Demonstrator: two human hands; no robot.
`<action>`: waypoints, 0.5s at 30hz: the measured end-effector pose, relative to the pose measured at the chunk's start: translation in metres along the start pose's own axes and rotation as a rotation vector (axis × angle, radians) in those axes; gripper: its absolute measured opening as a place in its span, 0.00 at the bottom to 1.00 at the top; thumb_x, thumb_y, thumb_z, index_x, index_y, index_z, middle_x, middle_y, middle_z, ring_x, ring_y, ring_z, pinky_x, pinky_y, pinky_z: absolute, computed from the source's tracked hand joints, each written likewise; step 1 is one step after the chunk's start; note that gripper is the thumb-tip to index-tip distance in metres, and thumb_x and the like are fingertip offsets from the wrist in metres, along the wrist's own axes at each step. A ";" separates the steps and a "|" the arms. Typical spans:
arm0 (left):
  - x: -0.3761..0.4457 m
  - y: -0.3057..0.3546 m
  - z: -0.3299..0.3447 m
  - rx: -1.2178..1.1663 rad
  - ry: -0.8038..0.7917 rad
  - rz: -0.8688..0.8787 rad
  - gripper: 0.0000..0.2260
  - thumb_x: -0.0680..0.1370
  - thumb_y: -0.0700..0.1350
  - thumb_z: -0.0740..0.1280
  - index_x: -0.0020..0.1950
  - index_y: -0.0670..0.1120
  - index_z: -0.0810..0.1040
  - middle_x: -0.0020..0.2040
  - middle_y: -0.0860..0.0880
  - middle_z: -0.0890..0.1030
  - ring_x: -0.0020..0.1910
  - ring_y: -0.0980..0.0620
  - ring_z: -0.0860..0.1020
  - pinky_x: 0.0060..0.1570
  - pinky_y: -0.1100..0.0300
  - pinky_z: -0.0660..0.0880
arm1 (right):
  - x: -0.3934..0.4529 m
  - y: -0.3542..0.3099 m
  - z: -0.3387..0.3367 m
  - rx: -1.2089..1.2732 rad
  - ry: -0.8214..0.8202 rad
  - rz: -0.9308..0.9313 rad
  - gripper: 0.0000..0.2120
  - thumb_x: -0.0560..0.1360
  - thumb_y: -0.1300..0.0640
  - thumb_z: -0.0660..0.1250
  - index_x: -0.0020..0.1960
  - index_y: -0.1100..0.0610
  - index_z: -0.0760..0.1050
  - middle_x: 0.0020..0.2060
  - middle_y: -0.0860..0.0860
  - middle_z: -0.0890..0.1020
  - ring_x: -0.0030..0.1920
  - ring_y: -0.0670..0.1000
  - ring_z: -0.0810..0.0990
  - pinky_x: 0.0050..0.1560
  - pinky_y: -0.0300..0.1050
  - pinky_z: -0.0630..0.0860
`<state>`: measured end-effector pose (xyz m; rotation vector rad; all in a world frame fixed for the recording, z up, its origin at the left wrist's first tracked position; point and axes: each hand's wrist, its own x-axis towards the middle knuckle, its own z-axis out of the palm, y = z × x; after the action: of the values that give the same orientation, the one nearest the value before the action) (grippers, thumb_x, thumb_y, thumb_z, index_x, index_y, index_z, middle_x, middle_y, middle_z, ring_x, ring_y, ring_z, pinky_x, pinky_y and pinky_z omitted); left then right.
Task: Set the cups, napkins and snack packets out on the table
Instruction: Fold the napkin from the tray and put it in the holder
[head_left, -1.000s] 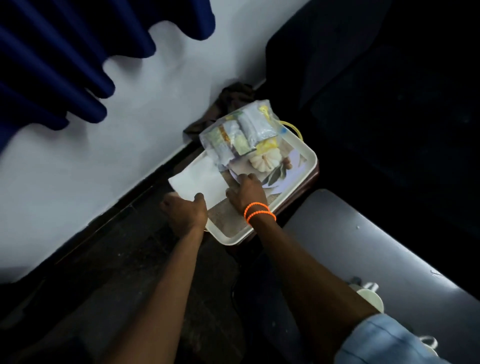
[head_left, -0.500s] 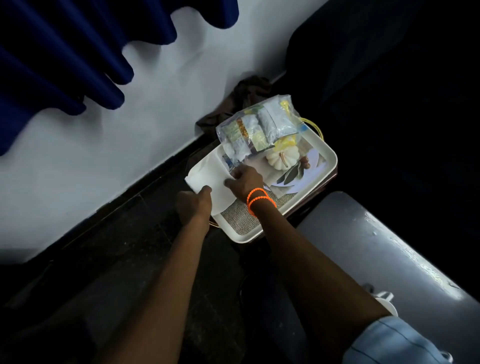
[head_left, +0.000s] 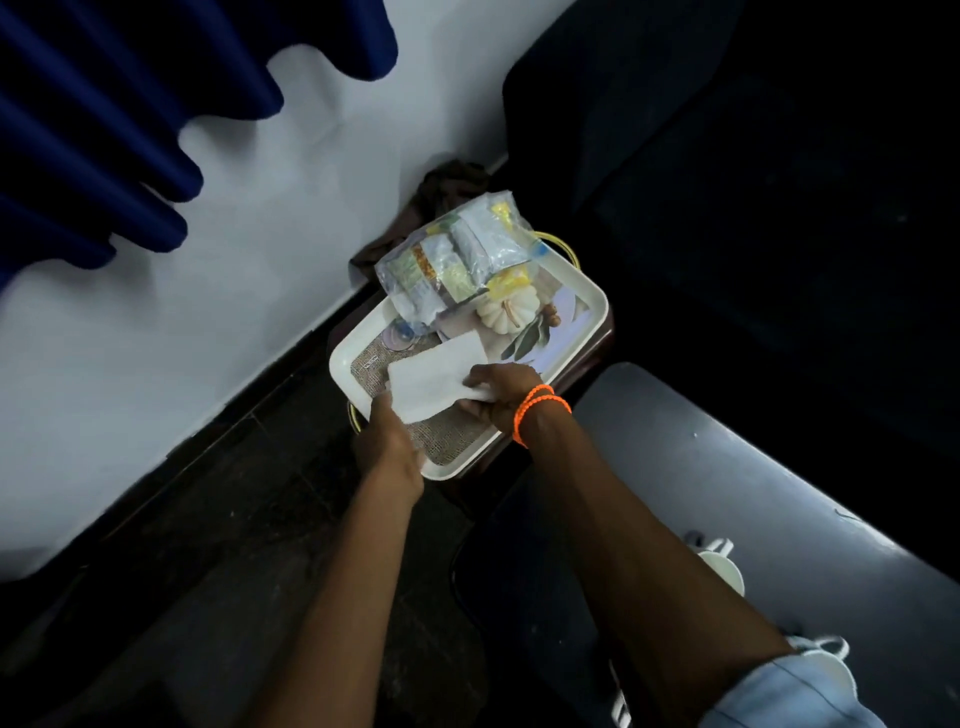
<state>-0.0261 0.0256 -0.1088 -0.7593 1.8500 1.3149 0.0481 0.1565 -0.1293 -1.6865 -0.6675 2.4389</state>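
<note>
Both grips pinch napkin ends: left hand, right hand; long axis left-right.

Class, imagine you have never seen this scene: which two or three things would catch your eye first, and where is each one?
The white napkin stands out first, held between both hands over the near part of the cream tray. Next, the clear bag of snack packets lies on the tray's far end, nearest the wall. The orange bracelets on the right wrist glow against the dim room.

The white napkin, earlier overhanging the tray's nine o'clock rim, is now held above its printed centre by both hands.
</note>
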 end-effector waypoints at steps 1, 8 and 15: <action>-0.005 -0.005 0.002 -0.064 -0.112 -0.113 0.27 0.78 0.65 0.65 0.63 0.43 0.74 0.62 0.41 0.76 0.59 0.41 0.78 0.52 0.49 0.78 | -0.004 0.000 -0.007 0.016 -0.020 0.018 0.07 0.74 0.74 0.65 0.43 0.63 0.75 0.40 0.58 0.80 0.38 0.55 0.80 0.26 0.43 0.80; -0.019 -0.016 0.022 -0.032 -0.425 -0.086 0.28 0.81 0.68 0.60 0.55 0.48 0.88 0.52 0.42 0.89 0.45 0.43 0.89 0.38 0.50 0.85 | -0.033 -0.005 -0.065 -0.273 -0.135 -0.065 0.08 0.70 0.72 0.65 0.44 0.62 0.79 0.45 0.61 0.81 0.42 0.58 0.81 0.36 0.44 0.80; -0.026 -0.025 0.036 0.245 -0.542 0.141 0.13 0.79 0.39 0.72 0.63 0.40 0.82 0.56 0.38 0.87 0.51 0.40 0.86 0.50 0.46 0.83 | -0.047 -0.003 -0.098 -0.411 -0.102 -0.207 0.15 0.77 0.53 0.72 0.59 0.61 0.81 0.55 0.59 0.86 0.52 0.60 0.86 0.57 0.53 0.83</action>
<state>0.0163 0.0536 -0.1076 -0.1214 1.5940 1.2000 0.1550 0.1732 -0.1158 -1.5202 -1.3630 2.3670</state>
